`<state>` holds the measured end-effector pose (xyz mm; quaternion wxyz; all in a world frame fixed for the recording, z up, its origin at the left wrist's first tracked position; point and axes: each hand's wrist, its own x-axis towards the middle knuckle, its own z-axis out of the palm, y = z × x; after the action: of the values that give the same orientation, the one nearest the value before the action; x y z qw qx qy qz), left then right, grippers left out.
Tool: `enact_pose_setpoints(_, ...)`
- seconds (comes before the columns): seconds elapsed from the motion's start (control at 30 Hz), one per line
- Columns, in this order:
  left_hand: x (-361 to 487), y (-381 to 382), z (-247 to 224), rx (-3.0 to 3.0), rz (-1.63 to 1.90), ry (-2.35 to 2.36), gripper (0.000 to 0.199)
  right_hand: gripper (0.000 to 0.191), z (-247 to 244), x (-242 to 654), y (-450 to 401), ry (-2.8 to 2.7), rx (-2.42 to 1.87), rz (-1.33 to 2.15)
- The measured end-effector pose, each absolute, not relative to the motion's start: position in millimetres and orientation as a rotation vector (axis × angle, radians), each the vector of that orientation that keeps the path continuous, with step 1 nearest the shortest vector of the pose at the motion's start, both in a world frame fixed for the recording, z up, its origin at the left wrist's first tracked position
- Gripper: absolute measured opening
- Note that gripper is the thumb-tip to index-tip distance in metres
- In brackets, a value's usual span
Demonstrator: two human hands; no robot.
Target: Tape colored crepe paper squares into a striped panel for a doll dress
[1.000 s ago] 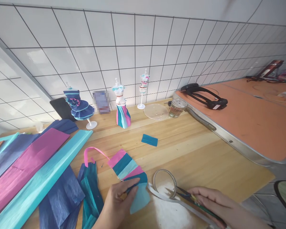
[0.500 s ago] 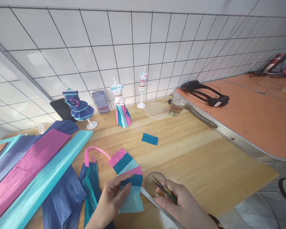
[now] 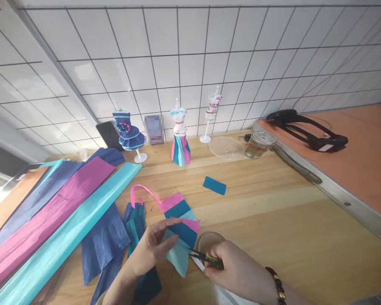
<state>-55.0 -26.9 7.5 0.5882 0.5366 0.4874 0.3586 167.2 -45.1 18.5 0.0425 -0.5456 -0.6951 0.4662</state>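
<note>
Strip (image 3: 188, 233) banded pink, teal, pale aqua; aqua end perhaps curled.

Strip (image 3: 186, 232) banded pink, teal, aqua; pinched in left hand (image 3: 154, 243), aqua end curling. Scissors (image 3: 206, 257) in right hand (image 3: 231, 260), tips at strip's aqua edge.

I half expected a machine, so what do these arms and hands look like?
The left hand and the right hand are bare, with no gloves or cables visible. A bracelet of dark and gold beads circles the right wrist. A sliver of pale cloth, perhaps a sleeve, shows by the left forearm.
</note>
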Motion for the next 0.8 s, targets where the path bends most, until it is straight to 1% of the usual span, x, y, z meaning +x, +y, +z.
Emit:
enact_pose_setpoints(0.13,-61.4,-23.2,6.8,1.333,0.829,1.123,0.033,0.012,23.3,174.7,-43.0,-2.197,-1.590,1.461)
enact_pose_setpoints(0.3,-64.0,-22.6,5.8,1.350,0.886,1.113,0.037,0.033,43.7,189.0,-23.2,-2.411,-1.347,1.395)
enact_pose_setpoints(0.37,-64.0,-22.2,5.6,1.334,0.910,1.094,0.038,0.037,48.8,191.5,-11.8,-2.499,-1.331,1.371)
enact_pose_setpoints(0.6,-64.4,-19.9,4.7,1.303,0.943,1.070,0.041,0.035,42.4,180.3,22.4,-2.614,-1.325,1.315)
enact_pose_setpoints(0.8,-64.0,-19.5,3.5,1.297,0.964,1.060,0.042,0.032,36.2,167.9,33.6,-2.608,-1.308,1.395)
